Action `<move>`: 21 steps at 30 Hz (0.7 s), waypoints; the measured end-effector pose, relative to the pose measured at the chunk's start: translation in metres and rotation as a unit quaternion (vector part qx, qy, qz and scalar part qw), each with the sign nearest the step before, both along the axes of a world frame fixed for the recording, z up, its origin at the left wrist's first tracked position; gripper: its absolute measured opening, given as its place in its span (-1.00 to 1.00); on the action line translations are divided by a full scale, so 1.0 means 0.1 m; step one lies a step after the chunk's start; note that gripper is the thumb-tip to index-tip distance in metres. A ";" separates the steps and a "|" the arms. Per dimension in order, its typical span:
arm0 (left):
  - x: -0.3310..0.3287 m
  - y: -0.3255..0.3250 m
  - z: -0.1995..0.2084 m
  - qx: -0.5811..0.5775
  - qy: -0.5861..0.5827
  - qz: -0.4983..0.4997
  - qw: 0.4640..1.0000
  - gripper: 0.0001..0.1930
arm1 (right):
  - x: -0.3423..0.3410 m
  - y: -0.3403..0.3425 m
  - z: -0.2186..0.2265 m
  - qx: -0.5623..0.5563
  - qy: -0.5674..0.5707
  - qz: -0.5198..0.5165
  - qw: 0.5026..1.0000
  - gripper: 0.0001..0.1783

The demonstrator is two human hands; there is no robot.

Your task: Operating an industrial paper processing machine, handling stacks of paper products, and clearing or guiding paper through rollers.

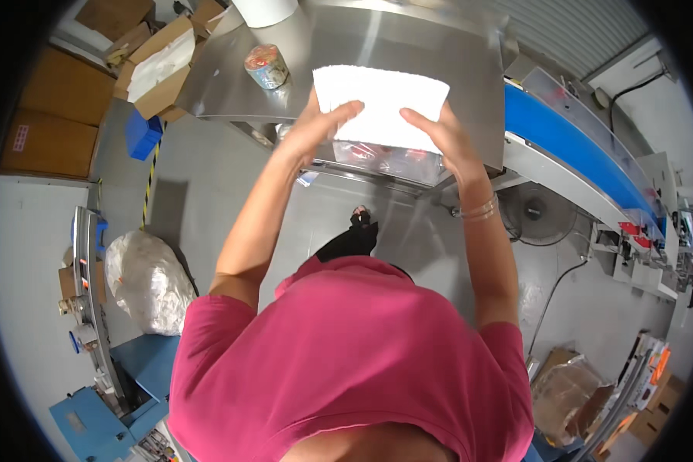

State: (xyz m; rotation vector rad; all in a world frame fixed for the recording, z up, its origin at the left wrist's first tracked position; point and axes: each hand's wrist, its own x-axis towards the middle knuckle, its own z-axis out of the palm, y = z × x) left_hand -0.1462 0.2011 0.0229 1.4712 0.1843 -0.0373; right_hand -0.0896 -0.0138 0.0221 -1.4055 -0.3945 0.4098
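A white rectangular piece [381,96] with slightly fuzzy edges, like a folded towel, is held up over the front of the steel table. My left hand [316,129] grips its left end, thumb across the front. At the opposite end my right hand [443,137] has its thumb on the white surface and its fingers behind. Both sets of fingers are partly hidden by the piece. Just below it shows clear plastic with red print [385,156]; whether this touches my hands I cannot tell. A colourful printed roll [266,68] stands on the table left of my hands.
The steel table [408,46] spans the front, with a white container [266,11] at its far left. To the right runs a blue conveyor belt [570,146] above a round floor fan [533,209]. An open carton [158,65] and a filled plastic bag [150,281] are left.
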 end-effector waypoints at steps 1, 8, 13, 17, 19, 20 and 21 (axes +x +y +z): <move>0.15 0.10 0.02 0.005 -0.002 -0.007 1.000 -0.17 | 0.16 0.09 0.02 0.008 0.007 0.008 1.000 -0.40; 0.80 0.72 -0.27 0.072 0.101 -0.024 0.992 -0.07 | 0.74 0.79 -0.39 -0.055 0.089 -0.037 0.994 -0.20; 0.81 1.09 -0.33 0.195 0.051 0.072 0.977 -0.14 | 0.86 1.11 -0.25 -0.054 0.129 0.004 0.990 -0.13; 0.92 1.43 -0.27 0.135 -0.114 0.248 0.953 -0.49 | 0.94 1.25 -0.29 -0.056 0.114 -0.019 0.992 -0.01; 0.94 1.68 -0.34 0.164 -0.169 0.338 0.911 -0.62 | 0.97 1.23 -0.34 -0.063 0.155 -0.037 0.985 0.01; 0.96 1.86 -0.43 0.214 -0.149 0.386 0.885 -0.59 | 0.99 1.21 -0.37 -0.071 0.194 -0.057 0.977 0.03; 0.99 2.04 -0.55 0.249 -0.091 0.423 0.867 -0.56 | 1.01 1.19 -0.42 -0.073 0.194 -0.053 0.977 0.03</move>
